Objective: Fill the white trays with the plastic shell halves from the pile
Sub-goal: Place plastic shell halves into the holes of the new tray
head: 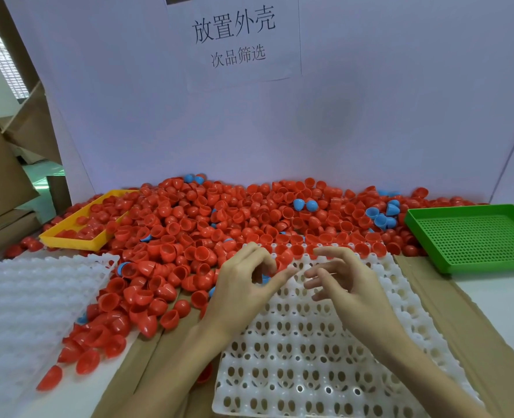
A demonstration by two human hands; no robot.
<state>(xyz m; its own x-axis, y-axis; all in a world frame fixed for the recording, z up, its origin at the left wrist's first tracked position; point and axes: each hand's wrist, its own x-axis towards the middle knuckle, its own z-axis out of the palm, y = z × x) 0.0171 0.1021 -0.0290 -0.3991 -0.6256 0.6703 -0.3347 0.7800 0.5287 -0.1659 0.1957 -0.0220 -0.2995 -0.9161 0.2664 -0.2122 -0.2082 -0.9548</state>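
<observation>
Left hand (243, 285) hides a blue shell (265, 279), grip unclear; right hand (344, 280), three o'clock, fingers loosely spread above tray (325, 357)

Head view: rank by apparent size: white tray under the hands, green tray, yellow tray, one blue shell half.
1. white tray under the hands, though it lies nearest the camera
2. green tray
3. yellow tray, partly buried under shells, so unsure against the green
4. blue shell half

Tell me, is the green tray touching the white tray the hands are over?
Apart. The head view shows the green tray off to the right, with a strip of brown cardboard plainly visible between it and the white tray.
</observation>
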